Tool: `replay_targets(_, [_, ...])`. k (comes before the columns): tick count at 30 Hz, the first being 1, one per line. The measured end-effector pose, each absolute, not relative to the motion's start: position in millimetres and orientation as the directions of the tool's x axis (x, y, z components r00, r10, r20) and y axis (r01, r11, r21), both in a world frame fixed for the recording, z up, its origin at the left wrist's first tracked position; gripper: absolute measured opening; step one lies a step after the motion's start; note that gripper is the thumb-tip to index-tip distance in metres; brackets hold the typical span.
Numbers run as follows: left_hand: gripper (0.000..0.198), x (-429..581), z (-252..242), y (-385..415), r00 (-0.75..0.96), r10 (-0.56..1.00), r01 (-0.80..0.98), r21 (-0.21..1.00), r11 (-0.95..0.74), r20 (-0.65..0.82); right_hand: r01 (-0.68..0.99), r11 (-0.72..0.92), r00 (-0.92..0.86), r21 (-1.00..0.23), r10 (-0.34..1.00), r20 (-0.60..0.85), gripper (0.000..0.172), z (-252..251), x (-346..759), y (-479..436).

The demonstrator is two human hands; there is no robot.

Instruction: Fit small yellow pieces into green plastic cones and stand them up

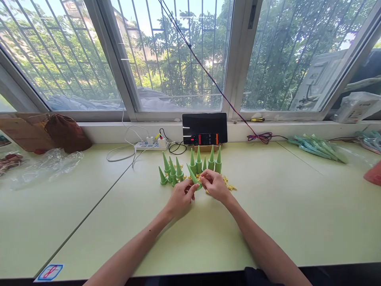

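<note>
Slender green cone (192, 175), tilted, tip up and leftward, in the left hand (181, 196)

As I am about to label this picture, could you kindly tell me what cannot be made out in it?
All in the head view:
Base of the held green cone: partly covered by the left hand.
What, if anything, the right hand pinches: hidden by its fingers.
Number of yellow pieces: too small, partly behind standing green cones.
Lettering on the black screen: too small.
Red object: cut off by the right edge.

Two hands (181, 196); ten-plus green cones (199, 161); many yellow pieces (231, 187).
</note>
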State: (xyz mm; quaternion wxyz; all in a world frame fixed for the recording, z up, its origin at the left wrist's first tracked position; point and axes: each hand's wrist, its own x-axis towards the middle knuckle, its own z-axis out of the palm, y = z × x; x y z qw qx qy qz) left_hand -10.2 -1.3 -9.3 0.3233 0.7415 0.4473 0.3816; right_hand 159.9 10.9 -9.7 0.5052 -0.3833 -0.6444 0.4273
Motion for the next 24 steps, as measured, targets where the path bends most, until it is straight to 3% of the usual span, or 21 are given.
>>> replay_targets(16, [0.025,-14.2,-10.2,3.1,0.423,0.77,0.591,0.498,-0.634,0.478,0.065,0.338,-0.2,-0.939,0.926,0.32,0.021,-11.4,159.8,12.9])
replay_targets(24, [0.027,-7.3,-3.6,-1.4,0.331,0.837,0.582,0.604,-0.545,0.436,0.128,0.395,-0.133,-0.91,0.916,0.379,0.023,-10.7,158.1,13.0])
